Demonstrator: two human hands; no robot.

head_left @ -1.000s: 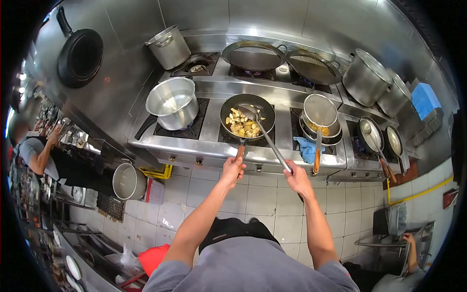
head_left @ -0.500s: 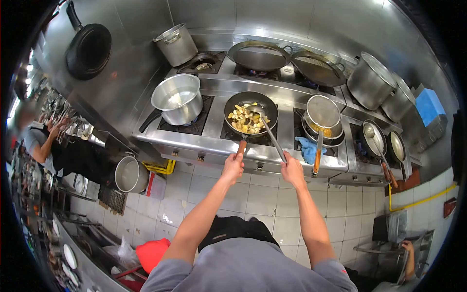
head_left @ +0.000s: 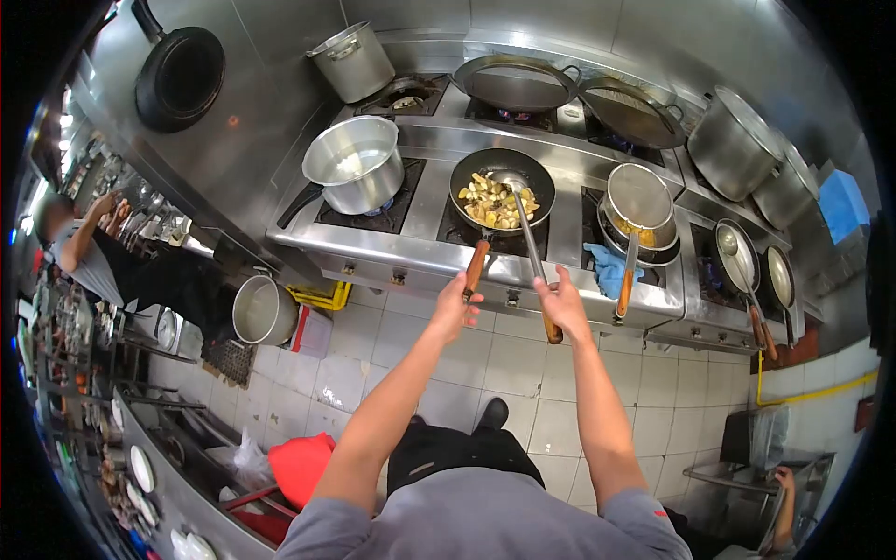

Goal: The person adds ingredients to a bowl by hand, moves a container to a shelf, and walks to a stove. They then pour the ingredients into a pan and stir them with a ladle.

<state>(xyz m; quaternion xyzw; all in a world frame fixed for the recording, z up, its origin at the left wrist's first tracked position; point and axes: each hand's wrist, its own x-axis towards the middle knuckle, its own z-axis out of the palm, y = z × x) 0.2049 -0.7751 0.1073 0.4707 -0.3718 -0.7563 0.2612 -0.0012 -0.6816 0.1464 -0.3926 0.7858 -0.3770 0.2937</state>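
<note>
My left hand is at the end of the wooden pan handle, its fingers loosened and apart. My right hand is also open, with fingers spread beside the ladle; the ladle's wooden end shows below the palm. On the front burner sits the black frying pan, holding browned, pale chunks of food. The ladle's bowl rests in the pan among the chunks, and its shaft leans over the rim toward my right hand. Whether either hand still touches its handle is hard to tell.
Left of the pan is a pot of liquid. To its right are a strainer over another pan, a blue cloth and more pans. Woks and tall pots stand behind. A person is at far left; another person's arm shows lower right.
Both hands have loosened from their grips on the pan handle and the ladle. The ladle's wooden end has come into view below my right hand. The whole view has shifted slightly.
</note>
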